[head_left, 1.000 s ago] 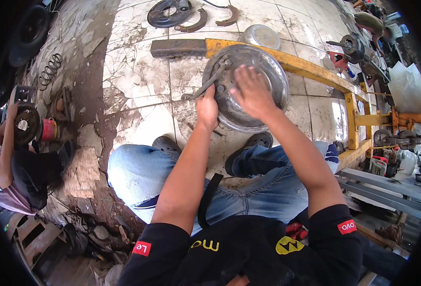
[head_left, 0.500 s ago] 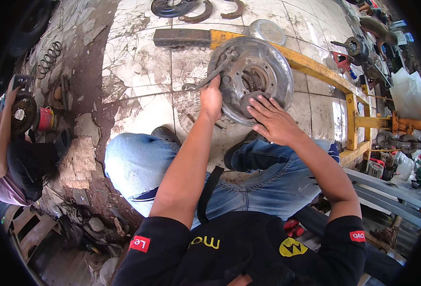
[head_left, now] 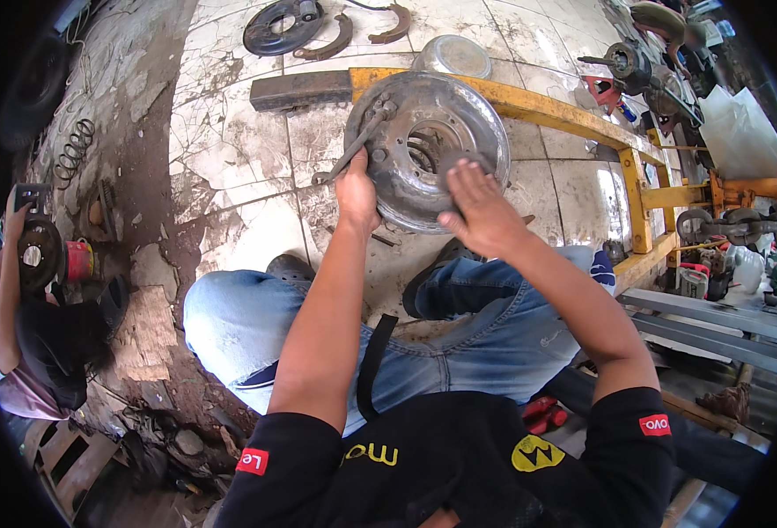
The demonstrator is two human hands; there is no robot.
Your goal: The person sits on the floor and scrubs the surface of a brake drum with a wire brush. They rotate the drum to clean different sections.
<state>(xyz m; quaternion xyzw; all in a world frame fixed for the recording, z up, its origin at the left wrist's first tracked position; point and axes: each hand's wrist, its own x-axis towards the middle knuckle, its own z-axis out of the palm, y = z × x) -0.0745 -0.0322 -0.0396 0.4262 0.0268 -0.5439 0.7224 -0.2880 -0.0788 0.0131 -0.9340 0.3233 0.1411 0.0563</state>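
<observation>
A round grey metal brake plate [head_left: 423, 145] stands tilted on the tiled floor in front of my knees, a lever arm [head_left: 353, 151] hanging off its upper left. My left hand [head_left: 356, 189] grips the plate's left rim by that lever. Fingers spread, my right hand [head_left: 481, 207] lies flat against the plate's lower right face. I sit in blue jeans with a dark shoe [head_left: 287, 267] below the plate.
A yellow steel frame [head_left: 573, 119] runs behind the plate to the right. A second brake plate [head_left: 278, 25] and curved brake shoes [head_left: 327, 44] lie at the top. Machine parts crowd the right edge. Another person [head_left: 32, 352] crouches at the left with a wheel part.
My right hand slid from the plate's centre down to its lower right. The plate now stands more upright, its hub opening showing. My left hand kept its grip.
</observation>
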